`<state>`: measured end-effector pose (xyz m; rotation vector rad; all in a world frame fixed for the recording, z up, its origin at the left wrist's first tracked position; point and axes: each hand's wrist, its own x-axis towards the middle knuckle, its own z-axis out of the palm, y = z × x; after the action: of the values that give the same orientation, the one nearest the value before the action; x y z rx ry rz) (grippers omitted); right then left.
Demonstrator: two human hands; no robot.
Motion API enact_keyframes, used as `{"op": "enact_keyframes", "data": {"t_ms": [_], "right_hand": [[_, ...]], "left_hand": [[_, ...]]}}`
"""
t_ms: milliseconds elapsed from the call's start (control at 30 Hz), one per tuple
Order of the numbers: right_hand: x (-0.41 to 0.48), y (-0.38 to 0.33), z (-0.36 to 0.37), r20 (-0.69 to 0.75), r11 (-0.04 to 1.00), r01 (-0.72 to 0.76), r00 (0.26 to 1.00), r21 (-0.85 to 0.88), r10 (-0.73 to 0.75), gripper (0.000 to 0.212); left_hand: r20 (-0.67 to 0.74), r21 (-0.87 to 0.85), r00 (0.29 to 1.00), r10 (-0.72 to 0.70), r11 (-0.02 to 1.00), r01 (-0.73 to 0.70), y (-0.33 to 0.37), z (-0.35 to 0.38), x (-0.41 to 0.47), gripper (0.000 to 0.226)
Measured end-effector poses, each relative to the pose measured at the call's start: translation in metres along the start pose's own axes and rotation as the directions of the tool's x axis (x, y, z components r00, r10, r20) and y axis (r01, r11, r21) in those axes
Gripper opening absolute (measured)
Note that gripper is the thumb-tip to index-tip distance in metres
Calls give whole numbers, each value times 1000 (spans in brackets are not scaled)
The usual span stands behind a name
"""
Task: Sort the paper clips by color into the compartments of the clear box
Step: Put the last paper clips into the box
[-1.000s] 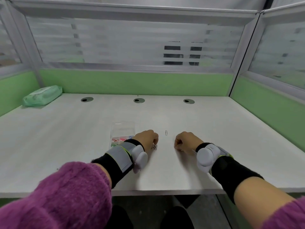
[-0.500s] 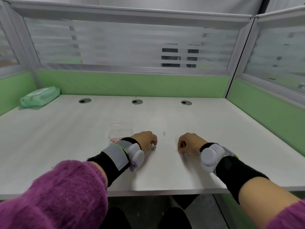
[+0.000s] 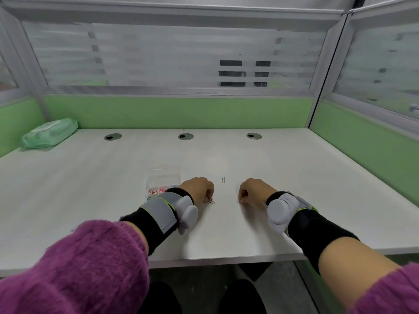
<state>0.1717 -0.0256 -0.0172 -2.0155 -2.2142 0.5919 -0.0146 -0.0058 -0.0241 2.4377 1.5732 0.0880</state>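
Note:
The clear box (image 3: 164, 177) lies on the desk just left of my left hand (image 3: 198, 190), its near end hidden by my wrist. Red paper clips (image 3: 156, 191) show in its near compartments. My left hand's fingers are curled down, pinching a small silver paper clip (image 3: 212, 202) against the desk. To the right, my right hand (image 3: 255, 191) is curled the same way, pinching another small clip (image 3: 239, 202) at its fingertips. One loose silver paper clip (image 3: 223, 179) lies between and slightly beyond both hands.
A green pack of wipes (image 3: 48, 133) sits at the far left corner. Three round cable holes (image 3: 185, 136) line the back of the white desk (image 3: 317, 177). Green and frosted partition walls close the back and both sides.
Both hands stay almost in place. A clip now shows at my right fingertips that was not visible one second ago. My left hand keeps its clip at the desk surface.

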Motion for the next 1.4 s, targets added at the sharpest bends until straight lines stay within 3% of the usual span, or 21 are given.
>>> {"op": "enact_keyframes", "data": {"t_ms": [467, 667, 867, 1233, 1400], "right_hand": [[4, -22, 11, -18, 1000, 6, 1000, -15, -6, 21], [8, -37, 15, 6, 999, 35, 999, -36, -35, 18], [18, -60, 21, -6, 996, 88, 996, 9, -88, 24], [24, -81, 26, -21, 991, 137, 990, -5, -137, 24], [23, -83, 24, -25, 991, 137, 990, 4, -136, 25]], "left_hand": [[43, 85, 999, -30, 996, 27, 1, 2, 0, 18], [10, 21, 998, -61, 998, 60, -7, -2, -11, 23], [-55, -34, 992, -111, 993, 109, -32, -21, -28, 8], [-115, -160, 968, -222, 966, 203, -54, -29, -44, 25], [-119, -132, 967, -226, 969, 211, -54, -28, -42, 10]]}}
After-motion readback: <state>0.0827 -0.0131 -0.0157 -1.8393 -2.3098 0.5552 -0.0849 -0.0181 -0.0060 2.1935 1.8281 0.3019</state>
